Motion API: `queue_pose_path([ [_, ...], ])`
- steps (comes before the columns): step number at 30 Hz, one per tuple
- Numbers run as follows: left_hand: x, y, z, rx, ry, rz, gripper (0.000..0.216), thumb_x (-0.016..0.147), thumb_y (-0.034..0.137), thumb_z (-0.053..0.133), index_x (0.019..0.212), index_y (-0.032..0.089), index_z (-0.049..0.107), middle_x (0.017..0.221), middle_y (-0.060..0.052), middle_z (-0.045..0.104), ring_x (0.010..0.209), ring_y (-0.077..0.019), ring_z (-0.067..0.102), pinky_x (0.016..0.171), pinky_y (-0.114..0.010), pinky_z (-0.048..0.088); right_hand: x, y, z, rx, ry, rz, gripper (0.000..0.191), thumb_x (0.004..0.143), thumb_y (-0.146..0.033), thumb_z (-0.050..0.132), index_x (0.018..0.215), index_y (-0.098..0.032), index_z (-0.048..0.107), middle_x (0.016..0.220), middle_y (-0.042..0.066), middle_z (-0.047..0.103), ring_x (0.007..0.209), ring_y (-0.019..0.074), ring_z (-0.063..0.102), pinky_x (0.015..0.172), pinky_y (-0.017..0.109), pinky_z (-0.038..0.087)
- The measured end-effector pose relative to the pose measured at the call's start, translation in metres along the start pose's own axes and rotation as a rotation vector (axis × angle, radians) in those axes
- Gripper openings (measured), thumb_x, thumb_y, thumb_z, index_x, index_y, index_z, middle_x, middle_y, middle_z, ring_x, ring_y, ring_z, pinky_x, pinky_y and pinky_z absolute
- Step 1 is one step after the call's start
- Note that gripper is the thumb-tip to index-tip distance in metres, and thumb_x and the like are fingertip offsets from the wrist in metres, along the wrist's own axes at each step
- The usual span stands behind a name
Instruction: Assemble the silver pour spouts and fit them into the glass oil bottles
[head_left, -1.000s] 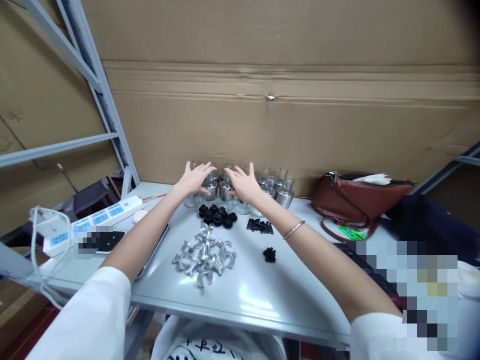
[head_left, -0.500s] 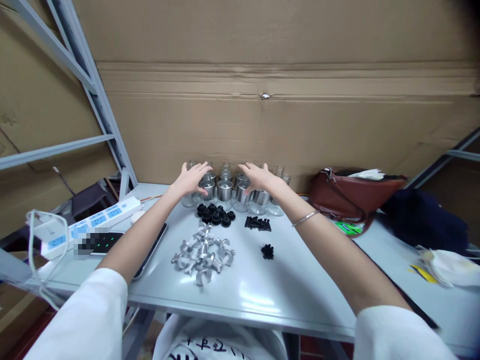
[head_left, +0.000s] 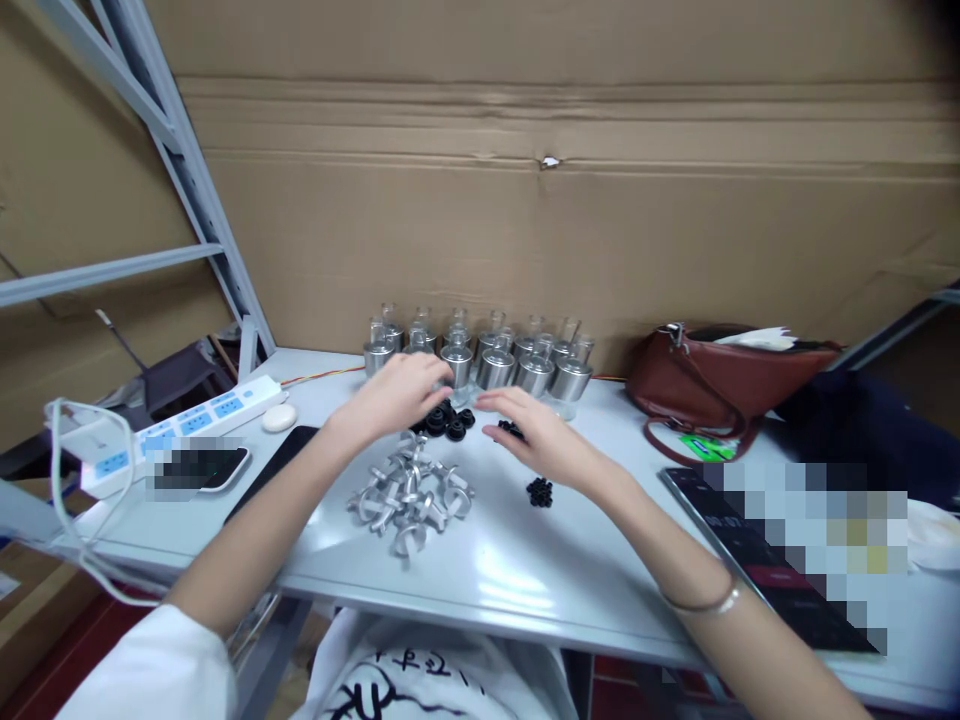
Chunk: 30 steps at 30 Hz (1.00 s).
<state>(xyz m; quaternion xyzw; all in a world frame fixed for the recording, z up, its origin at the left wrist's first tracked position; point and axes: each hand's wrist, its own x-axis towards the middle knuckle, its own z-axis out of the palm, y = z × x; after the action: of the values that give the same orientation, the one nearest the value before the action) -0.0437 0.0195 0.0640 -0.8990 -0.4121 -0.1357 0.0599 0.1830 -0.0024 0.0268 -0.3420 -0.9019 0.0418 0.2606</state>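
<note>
My left hand [head_left: 409,388] hovers over the black round caps [head_left: 436,424], fingers bent and apart, partly covering them. Close to the small black parts [head_left: 511,428], my right hand [head_left: 529,425] has its thumb and fingers spread with nothing between them. Behind both hands stand several glass bottles with silver metal bands [head_left: 496,368], in two rows along the cardboard. Nearer the front edge lies a heap of silver-grey winged pieces [head_left: 411,495]. A small cluster of black bits [head_left: 539,492] sits to their right.
At the left are a white power strip [head_left: 187,430], a phone [head_left: 225,468], a round white object [head_left: 279,417] and a dark flat device [head_left: 274,470]. To the right are a brown handbag [head_left: 720,385] and a tablet [head_left: 780,580]. Cardboard [head_left: 420,220] closes off the back.
Both hands have drawn back from the bottles toward me. My left hand is now over the black caps, my right near the small black parts. The view has shifted, showing the tablet.
</note>
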Motion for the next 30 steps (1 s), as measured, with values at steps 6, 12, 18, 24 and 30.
queue_pose_path([
  [6,-0.007,0.023,0.029,-0.317,-0.042,0.014,0.033,0.097,0.032,0.028,0.085,0.018,0.055,0.077,-0.001,0.060,0.069,-0.0136,0.055,0.064,-0.024,0.039,-0.026,-0.009,0.033,0.171,-0.169,0.110,0.028,0.091,-0.020,0.044,0.115,-0.018,0.059,0.108,0.011,0.067,0.098,0.0228,0.063,0.087,0.040,0.051],
  [12,-0.009,0.024,0.053,-0.474,-0.036,-0.049,0.024,0.096,0.031,0.033,0.090,0.019,0.052,0.077,0.000,0.059,0.068,-0.0130,0.053,0.063,-0.023,0.038,-0.027,-0.007,0.045,0.182,-0.235,0.099,0.029,0.093,-0.021,0.042,0.114,-0.014,0.062,0.106,0.014,0.067,0.096,0.0236,0.063,0.086,0.040,0.049],
  [18,-0.013,0.030,0.057,-0.442,-0.069,0.020,0.024,0.095,0.027,0.034,0.085,0.018,0.053,0.075,-0.002,0.060,0.068,-0.0142,0.056,0.064,-0.024,0.037,-0.022,-0.002,0.051,0.222,-0.246,0.132,0.022,0.091,-0.023,0.049,0.099,-0.017,0.068,0.087,0.008,0.067,0.080,0.0191,0.060,0.076,0.032,0.046],
  [24,-0.015,0.029,0.061,-0.330,-0.024,0.073,0.026,0.095,0.028,0.035,0.083,0.017,0.056,0.074,-0.003,0.064,0.068,-0.0153,0.058,0.064,-0.025,0.037,-0.016,-0.003,0.054,0.450,-0.259,0.317,0.018,0.086,-0.024,0.055,0.090,-0.016,0.070,0.073,0.001,0.062,0.064,0.0121,0.051,0.062,0.024,0.040],
  [30,-0.015,0.025,0.065,-0.298,0.088,0.106,0.026,0.094,0.027,0.037,0.083,0.016,0.058,0.073,-0.003,0.065,0.067,-0.0145,0.060,0.065,-0.024,0.040,-0.017,0.000,0.058,0.519,-0.219,0.361,0.016,0.080,-0.023,0.062,0.090,-0.016,0.072,0.080,0.003,0.065,0.067,0.0120,0.052,0.065,0.025,0.040],
])
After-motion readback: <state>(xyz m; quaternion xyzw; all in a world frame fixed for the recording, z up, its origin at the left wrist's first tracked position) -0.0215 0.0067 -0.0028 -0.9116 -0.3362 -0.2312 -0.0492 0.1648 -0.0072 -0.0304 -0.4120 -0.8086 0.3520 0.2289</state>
